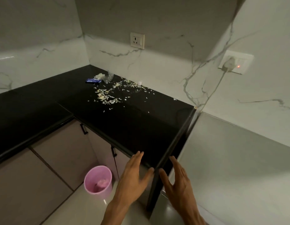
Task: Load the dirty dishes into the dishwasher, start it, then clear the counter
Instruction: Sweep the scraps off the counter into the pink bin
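A black L-shaped counter [141,124] fills the middle of the view. Pale food scraps [111,95] lie scattered near its back corner, beside a blue wrapper [93,81] and a crumpled clear plastic piece [109,77]. My left hand [134,174] hovers open at the counter's near corner, fingers spread, holding nothing. My right hand [178,181] is open too, just right of that corner edge. No dishes or dishwasher are in view.
A pink bin [98,181] with something pink inside stands on the floor below the counter, left of my hands. Beige cabinet doors [63,148] with black handles run under the counter. A wall socket [137,40] and a plugged-in switch plate [235,64] sit on the marble walls.
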Demonstrator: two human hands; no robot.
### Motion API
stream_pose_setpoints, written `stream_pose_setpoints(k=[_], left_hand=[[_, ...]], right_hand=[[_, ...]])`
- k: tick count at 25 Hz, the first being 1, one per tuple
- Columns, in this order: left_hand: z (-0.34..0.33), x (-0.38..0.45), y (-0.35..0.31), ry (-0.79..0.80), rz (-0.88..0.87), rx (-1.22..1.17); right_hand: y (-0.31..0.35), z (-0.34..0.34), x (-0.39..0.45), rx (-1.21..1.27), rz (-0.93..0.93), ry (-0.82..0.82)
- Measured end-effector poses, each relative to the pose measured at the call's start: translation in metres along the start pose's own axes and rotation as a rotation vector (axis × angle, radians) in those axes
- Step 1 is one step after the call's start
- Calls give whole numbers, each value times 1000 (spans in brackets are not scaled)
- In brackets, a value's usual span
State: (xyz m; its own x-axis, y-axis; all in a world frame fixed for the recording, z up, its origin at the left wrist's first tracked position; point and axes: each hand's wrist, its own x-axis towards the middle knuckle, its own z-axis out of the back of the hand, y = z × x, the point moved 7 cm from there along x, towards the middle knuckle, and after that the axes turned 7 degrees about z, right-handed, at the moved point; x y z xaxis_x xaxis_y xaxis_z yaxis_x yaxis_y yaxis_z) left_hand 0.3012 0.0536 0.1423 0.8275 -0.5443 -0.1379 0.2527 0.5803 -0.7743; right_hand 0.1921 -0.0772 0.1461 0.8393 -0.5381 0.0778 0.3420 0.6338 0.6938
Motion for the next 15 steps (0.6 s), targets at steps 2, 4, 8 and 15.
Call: stream_pose_setpoints(k=[2, 4, 8, 15], left_hand=[[22, 9, 10, -18, -7, 8], [40, 15, 21, -22, -4, 17], [66, 26, 40, -16, 28, 36], [84, 62, 71, -31, 66, -17]], right_hand=[[13, -9, 14, 4, -24, -12], [24, -23, 24, 22, -32, -17], [48, -52, 41, 71, -69, 6], [71, -80, 65, 62, -49, 48]])
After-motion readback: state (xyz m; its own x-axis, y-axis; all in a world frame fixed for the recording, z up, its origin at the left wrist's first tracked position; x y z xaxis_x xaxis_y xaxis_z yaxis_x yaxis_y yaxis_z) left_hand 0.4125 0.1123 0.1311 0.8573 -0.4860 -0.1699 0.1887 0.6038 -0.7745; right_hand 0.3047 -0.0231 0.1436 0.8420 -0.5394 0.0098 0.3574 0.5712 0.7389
